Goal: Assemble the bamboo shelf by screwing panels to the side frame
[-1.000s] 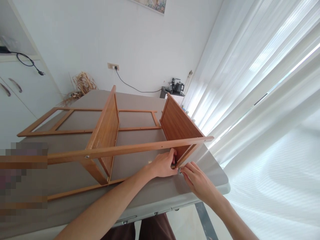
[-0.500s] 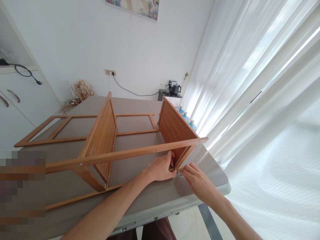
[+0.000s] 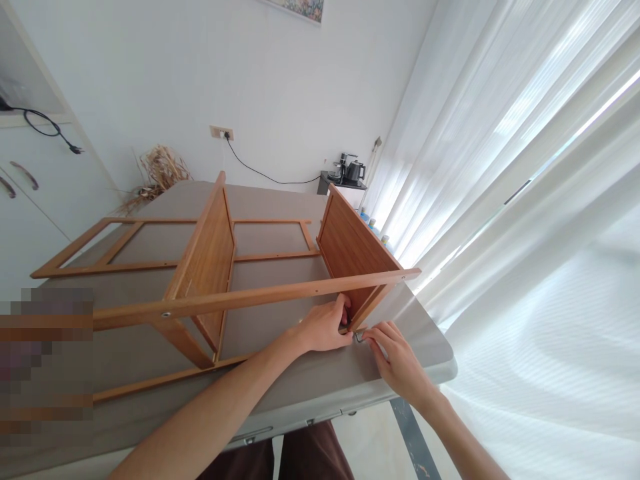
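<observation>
A partly joined wooden shelf frame lies on its side, with a right shelf panel and a left shelf panel standing upright between long rails. The near upper rail passes above my left hand, which is closed around the lower near corner of the right panel. Just right of that corner, my right hand pinches a small bent metal hex key. The key's end meets the lower rail at the joint; its tip is hidden.
The frame rests on a grey-covered table with a rounded right corner. Dried stalks stand at the back left. Behind the table, a kettle sits on a small cabinet. White curtains hang along the right.
The view has tilted slightly downward. My right hand's fingers have shifted a little around the hex key, while my left hand keeps its hold on the corner.
</observation>
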Motion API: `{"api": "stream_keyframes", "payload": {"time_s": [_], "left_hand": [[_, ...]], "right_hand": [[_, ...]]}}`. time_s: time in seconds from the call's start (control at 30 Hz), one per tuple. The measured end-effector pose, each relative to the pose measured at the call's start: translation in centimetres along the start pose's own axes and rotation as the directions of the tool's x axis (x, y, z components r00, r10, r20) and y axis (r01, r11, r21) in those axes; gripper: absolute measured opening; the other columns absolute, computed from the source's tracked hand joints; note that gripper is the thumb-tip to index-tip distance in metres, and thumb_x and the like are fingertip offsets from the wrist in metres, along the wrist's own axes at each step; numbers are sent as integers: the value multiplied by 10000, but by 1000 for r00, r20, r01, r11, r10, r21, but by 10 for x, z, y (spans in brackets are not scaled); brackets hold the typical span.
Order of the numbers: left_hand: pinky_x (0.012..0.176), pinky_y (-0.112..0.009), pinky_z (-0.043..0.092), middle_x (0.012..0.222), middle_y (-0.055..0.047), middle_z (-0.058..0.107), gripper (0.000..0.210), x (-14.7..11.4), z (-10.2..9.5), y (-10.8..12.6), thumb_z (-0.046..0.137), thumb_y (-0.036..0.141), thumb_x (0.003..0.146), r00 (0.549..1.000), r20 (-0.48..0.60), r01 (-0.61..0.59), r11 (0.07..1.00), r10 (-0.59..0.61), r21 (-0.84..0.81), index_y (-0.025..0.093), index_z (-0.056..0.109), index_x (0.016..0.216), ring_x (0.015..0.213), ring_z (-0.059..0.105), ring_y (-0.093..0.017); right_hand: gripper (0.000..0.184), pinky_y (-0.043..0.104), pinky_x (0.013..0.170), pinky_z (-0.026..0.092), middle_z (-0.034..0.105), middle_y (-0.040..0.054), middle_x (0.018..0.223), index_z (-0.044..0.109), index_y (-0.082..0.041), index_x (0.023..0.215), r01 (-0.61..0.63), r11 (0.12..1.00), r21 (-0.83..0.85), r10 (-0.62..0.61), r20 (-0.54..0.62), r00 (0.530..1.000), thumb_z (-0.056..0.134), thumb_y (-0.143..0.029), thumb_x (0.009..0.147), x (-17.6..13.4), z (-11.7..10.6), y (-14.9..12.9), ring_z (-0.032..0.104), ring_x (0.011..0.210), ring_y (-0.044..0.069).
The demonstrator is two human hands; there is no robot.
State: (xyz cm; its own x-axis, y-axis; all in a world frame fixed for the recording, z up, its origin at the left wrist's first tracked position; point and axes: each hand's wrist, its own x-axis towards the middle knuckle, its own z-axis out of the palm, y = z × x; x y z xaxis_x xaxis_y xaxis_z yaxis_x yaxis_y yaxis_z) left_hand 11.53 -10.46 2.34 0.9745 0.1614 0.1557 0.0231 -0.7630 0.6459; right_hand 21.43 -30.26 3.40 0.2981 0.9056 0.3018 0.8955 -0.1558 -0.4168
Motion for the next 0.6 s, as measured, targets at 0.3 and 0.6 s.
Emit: {"api": "stream_keyframes", "payload": {"time_s": [0.3, 0.6], "left_hand": [[656, -299, 447, 947, -3, 673, 457, 1, 2, -2, 651, 372, 743, 1000, -10, 4, 1000, -4, 7, 242, 386, 1094, 819, 656, -211], [695, -306, 475, 980, -6, 672, 475, 0, 1, 0, 653, 373, 753, 1000, 9, 24, 999, -24, 21, 241, 382, 1120, 855, 661, -211]], "right_hand": [[217, 381, 815, 498, 620, 54, 960, 637, -255, 984, -63, 995, 73, 69, -86, 994, 421, -259, 1004, -7, 10, 14, 548, 934, 220], [215, 372, 770, 535, 585, 75, 1030, 709, -279, 986, -126, 992, -18, 122, -144, 982, 507, -351, 973, -15, 15, 25, 559, 981, 234]]}}
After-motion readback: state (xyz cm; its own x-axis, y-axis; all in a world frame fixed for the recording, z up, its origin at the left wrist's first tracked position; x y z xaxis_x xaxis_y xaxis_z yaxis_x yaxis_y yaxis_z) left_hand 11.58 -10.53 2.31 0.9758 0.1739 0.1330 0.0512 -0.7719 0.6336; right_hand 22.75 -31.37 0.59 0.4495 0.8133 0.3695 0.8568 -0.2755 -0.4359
